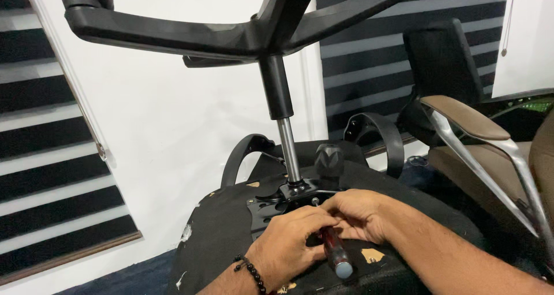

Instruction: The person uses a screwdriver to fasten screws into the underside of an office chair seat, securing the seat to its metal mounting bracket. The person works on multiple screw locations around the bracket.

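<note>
Screwdriver (336, 254), red-handled and rigid, is lying across the upturned chair seat (219, 231), tip at the metal mounting plate (288, 194). Left hand (288, 243) is closing around its handle; right hand (360, 214) is apparently pinching the shaft. Light, probably smooth; best gripped mid-handle.

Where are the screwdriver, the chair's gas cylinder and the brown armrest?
Screwdriver (337, 254): head view, on its dark red handle near the grey butt.
Gas cylinder (288, 148): head view, on the shiny metal rod.
Brown armrest (466, 116): head view, on the padded top.
</note>
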